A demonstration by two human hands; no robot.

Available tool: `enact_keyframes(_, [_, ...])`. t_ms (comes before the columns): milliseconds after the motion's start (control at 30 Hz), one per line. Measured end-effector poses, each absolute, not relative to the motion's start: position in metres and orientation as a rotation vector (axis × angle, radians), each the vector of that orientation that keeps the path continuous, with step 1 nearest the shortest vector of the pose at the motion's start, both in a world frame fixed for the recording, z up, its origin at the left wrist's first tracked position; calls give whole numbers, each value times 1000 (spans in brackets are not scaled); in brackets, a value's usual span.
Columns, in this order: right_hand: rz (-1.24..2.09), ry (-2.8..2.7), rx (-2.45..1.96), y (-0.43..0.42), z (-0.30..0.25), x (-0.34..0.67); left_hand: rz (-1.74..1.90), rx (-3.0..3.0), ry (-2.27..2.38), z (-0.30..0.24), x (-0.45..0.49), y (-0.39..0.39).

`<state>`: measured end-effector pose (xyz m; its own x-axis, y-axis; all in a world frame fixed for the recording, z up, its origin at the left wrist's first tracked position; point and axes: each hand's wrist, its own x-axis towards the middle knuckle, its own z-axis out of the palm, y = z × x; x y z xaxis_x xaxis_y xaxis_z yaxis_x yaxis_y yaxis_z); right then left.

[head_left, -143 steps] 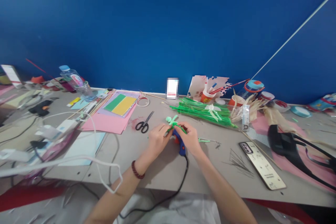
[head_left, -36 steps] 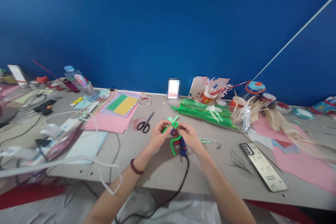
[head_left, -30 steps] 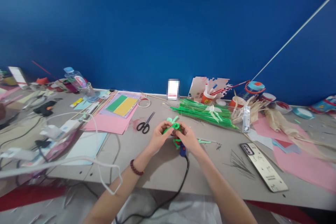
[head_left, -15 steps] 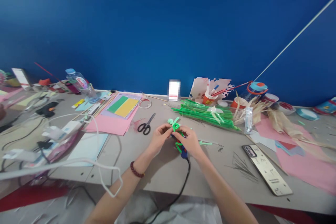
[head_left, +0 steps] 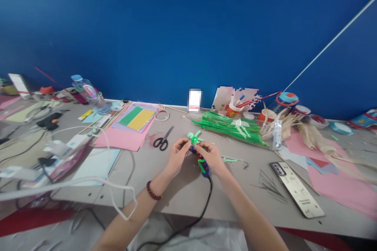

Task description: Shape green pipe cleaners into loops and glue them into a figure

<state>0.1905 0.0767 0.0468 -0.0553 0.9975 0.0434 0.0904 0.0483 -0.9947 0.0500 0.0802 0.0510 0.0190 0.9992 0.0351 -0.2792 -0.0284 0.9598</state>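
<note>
Near the middle of the table, my left hand (head_left: 178, 156) and my right hand (head_left: 211, 157) meet, fingertips pinching a green pipe-cleaner shape (head_left: 194, 140). It has a coiled middle and pale green ends sticking out behind. Just below the fingertips lies a blue and red tool with a black cord, which looks like a glue gun (head_left: 205, 170); my right hand partly hides it. A green pipe-cleaner strand crosses it. Black-handled scissors (head_left: 161, 142) rest to the left of my left hand. Another light green stem (head_left: 229, 160) lies right of my right hand.
A bag of green pipe cleaners (head_left: 226, 127) lies behind my hands. A phone (head_left: 299, 192) and thin dark wires (head_left: 271, 186) are at right. Coloured paper (head_left: 118, 139), a water bottle (head_left: 90, 94) and a power strip (head_left: 63, 157) with white cables are at left.
The view has shifted slightly. My hands stay together on the green shape, whose coil has turned a little; more of the blue tool shows below them.
</note>
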Motion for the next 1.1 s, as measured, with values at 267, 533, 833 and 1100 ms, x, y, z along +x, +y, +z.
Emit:
enact_keyframes(267, [1058,-1327,-1222,80,45,190,1188,818,817,52,49,83])
enact_keyframes(533, [661,-1586,-1110,79,48,193,904,610,583,49,45,88])
enact_keyframes(833, [625,-1649,-1061,76,50,193,794,606,538,48,41,89])
enact_keyframes(1100, [638,-1614,-1094,75,52,191,1066,941,762,51,48,80])
